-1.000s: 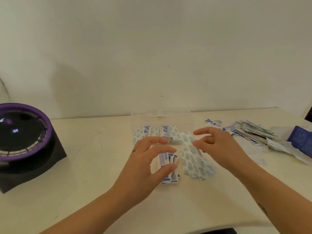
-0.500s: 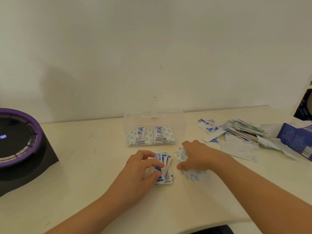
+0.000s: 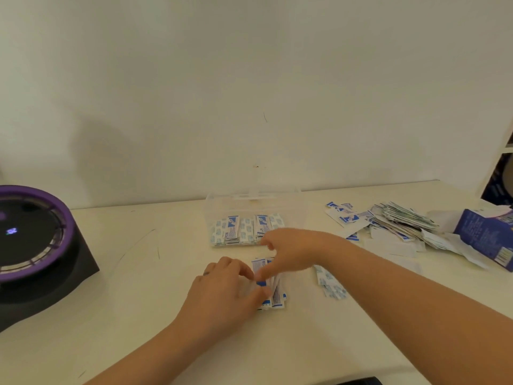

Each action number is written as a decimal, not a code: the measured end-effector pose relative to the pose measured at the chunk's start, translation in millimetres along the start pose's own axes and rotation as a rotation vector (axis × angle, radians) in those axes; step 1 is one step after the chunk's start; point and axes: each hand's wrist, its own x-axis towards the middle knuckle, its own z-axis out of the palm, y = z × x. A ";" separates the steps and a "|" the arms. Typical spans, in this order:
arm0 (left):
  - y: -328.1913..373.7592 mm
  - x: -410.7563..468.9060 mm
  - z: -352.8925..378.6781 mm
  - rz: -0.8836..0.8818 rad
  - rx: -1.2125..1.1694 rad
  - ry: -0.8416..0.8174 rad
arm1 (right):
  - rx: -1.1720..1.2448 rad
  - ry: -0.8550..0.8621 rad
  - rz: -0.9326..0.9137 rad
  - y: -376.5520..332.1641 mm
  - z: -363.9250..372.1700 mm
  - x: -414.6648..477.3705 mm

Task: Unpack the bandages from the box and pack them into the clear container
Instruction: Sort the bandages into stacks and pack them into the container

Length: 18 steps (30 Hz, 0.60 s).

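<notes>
A small stack of blue-and-white wrapped bandages (image 3: 273,294) lies on the table in front of me. My left hand (image 3: 227,293) grips it, thumb on the near side and fingers curled over the far side. My right hand (image 3: 291,252) reaches across from the right and is blurred; its thumb touches the top of that stack and its index finger points left. The clear container (image 3: 213,207) stands just behind, with a row of bandages (image 3: 244,232) inside. A second loose bunch of bandages (image 3: 330,286) lies beside my right forearm.
A large heap of wrapped bandages (image 3: 394,223) and the torn blue box (image 3: 483,234) lie at the right of the table. A black device with a purple ring (image 3: 36,243) stands at the left. The wall runs close behind the container.
My right hand has left the loose bunch on the right and moved left onto the stack that my left hand holds. The left hand has stayed on the stack.
</notes>
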 end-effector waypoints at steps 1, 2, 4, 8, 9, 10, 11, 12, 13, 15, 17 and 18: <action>0.3 -1.3 1.4 0.017 0.076 0.000 | -0.084 -0.064 0.018 -3.6 0.9 8.0; -0.5 -2.7 2.6 0.031 0.126 0.004 | -0.136 -0.111 0.033 -6.8 0.5 14.6; -1.9 -3.5 5.8 0.051 0.162 0.018 | -0.134 -0.177 0.067 -11.0 -3.2 21.6; -2.6 -3.1 8.3 0.079 0.150 0.062 | -0.154 -0.263 0.061 -13.7 -10.8 29.7; -3.7 -3.0 8.8 0.083 0.138 0.072 | -0.158 -0.271 0.052 -13.8 -10.8 30.1; -4.9 -2.6 9.4 0.082 0.123 0.081 | -0.160 -0.276 0.037 -13.6 -10.7 30.1; -5.9 -2.2 10.2 0.080 0.106 0.089 | -0.161 -0.273 0.016 -12.8 -10.4 29.7; -7.3 -1.9 11.0 0.080 0.086 0.092 | -0.166 -0.259 -0.012 -12.2 -10.6 28.8; -7.8 -1.4 11.6 0.082 0.072 0.089 | -0.172 -0.239 -0.037 -10.9 -11.3 26.6; -8.7 -0.4 11.8 0.088 0.057 0.069 | -0.153 -0.207 -0.067 -7.3 -14.1 18.8; -10.1 2.4 8.6 0.110 -0.017 0.063 | -0.023 -0.148 -0.098 -0.1 -15.6 8.1; -11.2 4.8 5.3 0.127 -0.095 0.083 | 0.101 -0.076 -0.124 3.5 -14.7 2.6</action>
